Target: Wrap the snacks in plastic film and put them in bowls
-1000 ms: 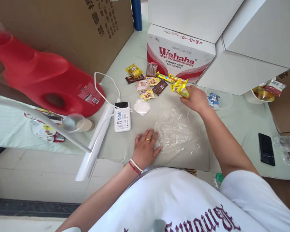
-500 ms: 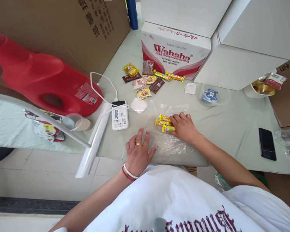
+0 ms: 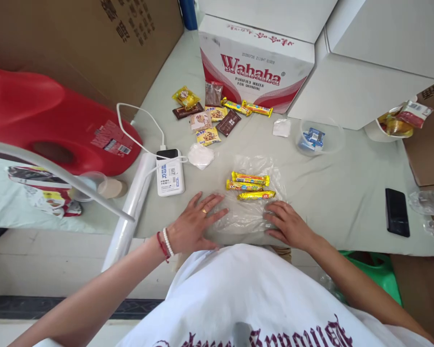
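Observation:
A sheet of clear plastic film (image 3: 251, 212) lies flat on the grey-green surface in front of me. Three yellow snack bars (image 3: 250, 185) lie side by side on its far half. My left hand (image 3: 193, 224) rests flat on the film's near left edge, fingers spread; it wears a ring, with bracelets on the wrist. Pressed on the near right edge, my right hand (image 3: 287, 224) also has its fingers stretched out. Neither hand holds anything.
More wrapped snacks (image 3: 211, 113) lie in front of a Wahaha carton (image 3: 255, 67). A white power bank (image 3: 169, 172) with cable, a roll of film (image 3: 128, 212), a red jug (image 3: 47, 120), a clear bowl (image 3: 320, 137) and a black phone (image 3: 397, 212) surround the spot.
My right hand carried yellow bars from the far pile, laid them on the film, then drew back to the near right edge. My left hand stayed on the film.

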Demonstrator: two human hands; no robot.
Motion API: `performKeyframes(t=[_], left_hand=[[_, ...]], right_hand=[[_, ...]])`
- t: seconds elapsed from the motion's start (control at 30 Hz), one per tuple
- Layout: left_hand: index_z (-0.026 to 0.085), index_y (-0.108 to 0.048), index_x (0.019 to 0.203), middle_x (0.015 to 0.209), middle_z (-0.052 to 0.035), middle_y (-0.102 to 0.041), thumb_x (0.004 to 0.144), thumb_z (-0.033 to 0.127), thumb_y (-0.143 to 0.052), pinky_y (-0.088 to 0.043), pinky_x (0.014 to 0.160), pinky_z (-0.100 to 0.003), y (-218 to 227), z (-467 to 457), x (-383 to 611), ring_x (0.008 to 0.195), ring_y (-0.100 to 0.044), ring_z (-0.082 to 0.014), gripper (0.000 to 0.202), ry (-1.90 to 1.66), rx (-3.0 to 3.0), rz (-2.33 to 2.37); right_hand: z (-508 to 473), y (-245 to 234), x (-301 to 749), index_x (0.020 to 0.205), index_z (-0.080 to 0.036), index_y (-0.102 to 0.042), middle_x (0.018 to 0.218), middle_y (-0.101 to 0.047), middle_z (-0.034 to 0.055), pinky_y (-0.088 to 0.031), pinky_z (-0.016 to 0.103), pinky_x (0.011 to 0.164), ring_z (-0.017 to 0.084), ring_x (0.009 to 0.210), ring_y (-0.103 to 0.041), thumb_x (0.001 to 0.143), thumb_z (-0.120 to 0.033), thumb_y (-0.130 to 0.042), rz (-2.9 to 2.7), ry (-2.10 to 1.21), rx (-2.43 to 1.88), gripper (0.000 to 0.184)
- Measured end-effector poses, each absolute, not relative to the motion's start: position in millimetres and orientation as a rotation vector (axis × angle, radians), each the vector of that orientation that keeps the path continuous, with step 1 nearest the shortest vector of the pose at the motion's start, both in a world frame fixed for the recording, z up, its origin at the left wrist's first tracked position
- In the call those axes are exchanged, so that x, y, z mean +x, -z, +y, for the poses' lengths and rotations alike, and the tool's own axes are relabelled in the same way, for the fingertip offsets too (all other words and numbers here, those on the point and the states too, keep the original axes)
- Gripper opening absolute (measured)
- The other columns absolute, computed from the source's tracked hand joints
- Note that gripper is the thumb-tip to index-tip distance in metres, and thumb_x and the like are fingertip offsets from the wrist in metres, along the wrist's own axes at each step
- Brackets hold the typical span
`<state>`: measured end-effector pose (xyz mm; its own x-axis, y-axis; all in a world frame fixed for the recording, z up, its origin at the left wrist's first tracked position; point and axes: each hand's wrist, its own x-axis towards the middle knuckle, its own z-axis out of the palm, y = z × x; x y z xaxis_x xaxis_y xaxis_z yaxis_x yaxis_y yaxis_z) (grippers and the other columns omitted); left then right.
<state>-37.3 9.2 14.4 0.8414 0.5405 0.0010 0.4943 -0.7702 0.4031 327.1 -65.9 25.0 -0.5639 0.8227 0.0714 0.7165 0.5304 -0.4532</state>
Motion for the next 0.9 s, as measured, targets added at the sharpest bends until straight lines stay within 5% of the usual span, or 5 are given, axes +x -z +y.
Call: performKeyframes(t=[0.1, 0.23, 0.43, 0.73, 0.9], left_hand=[[0.032, -0.072, 0.119, 0.149, -0.0091, -0.06, 0.098, 0.039, -0.054, -0.025, 0.122, -0.059, -13, 18, -39, 0.147, -0.043, -0.031, 0.029, -0.21, 2.569, 0.783], [0.023, -0.071, 0.095, 0.109, -0.0082, -0.076, 0.103, 0.032, -0.041, -0.045, 0.101, -0.044, -13, 37, -23, 0.115, -0.064, -0.0237, 0.032, -0.402, 2.342, 1.056], [0.02, -0.063, 0.078, 0.083, -0.0105, -0.067, 0.098, 0.039, -0.048, -0.043, 0.086, -0.043, -3, 62, 25, 0.099, -0.058, -0.0303, 0.031, -0.498, 2.083, 1.758], [0.017, -0.059, 0.13, 0.128, -0.0162, -0.064, 0.099, 0.045, -0.047, -0.042, 0.103, -0.048, 5, 55, 51, 0.123, -0.055, -0.033, 0.043, -0.862, 1.853, 1.917], [0.013, -0.033, 0.157, 0.127, -0.0175, -0.067, 0.081, 0.048, -0.072, -0.04, 0.104, -0.053, 3, 53, 58, 0.121, -0.057, -0.0382, 0.092, -0.707, 1.88, 1.865]], right_hand=[[-65, -20, 330, 0.112, -0.027, -0.072, 0.125, -0.068, 0.0118, -0.054, 0.049, 0.099, 0.027, 0.119, -0.06, 0.104, -0.027, -0.047, -2.322, -0.619, -1.356, 0.026], [-30, -40, 333, 0.113, -0.027, -0.073, 0.116, -0.07, 0.0109, -0.057, 0.039, 0.087, 0.023, 0.104, -0.067, 0.103, -0.037, -0.048, -2.144, -0.851, -1.431, 0.029], [30, -58, 333, 0.108, -0.022, -0.075, 0.089, -0.074, 0.0039, -0.047, 0.029, 0.071, 0.02, 0.078, -0.066, 0.099, -0.038, -0.047, -2.053, -0.954, -1.973, 0.033], [120, -59, 288, 0.141, -0.015, -0.059, 0.126, -0.068, 0.0154, -0.043, 0.039, 0.095, 0.033, 0.121, -0.051, 0.095, -0.043, -0.061, -2.446, -0.436, -1.863, 0.054], [149, -53, 262, 0.121, -0.015, -0.071, 0.097, -0.074, 0.0089, -0.042, 0.032, 0.084, 0.027, 0.101, -0.061, 0.089, -0.025, -0.069, -2.493, -0.718, -1.942, 0.034]])
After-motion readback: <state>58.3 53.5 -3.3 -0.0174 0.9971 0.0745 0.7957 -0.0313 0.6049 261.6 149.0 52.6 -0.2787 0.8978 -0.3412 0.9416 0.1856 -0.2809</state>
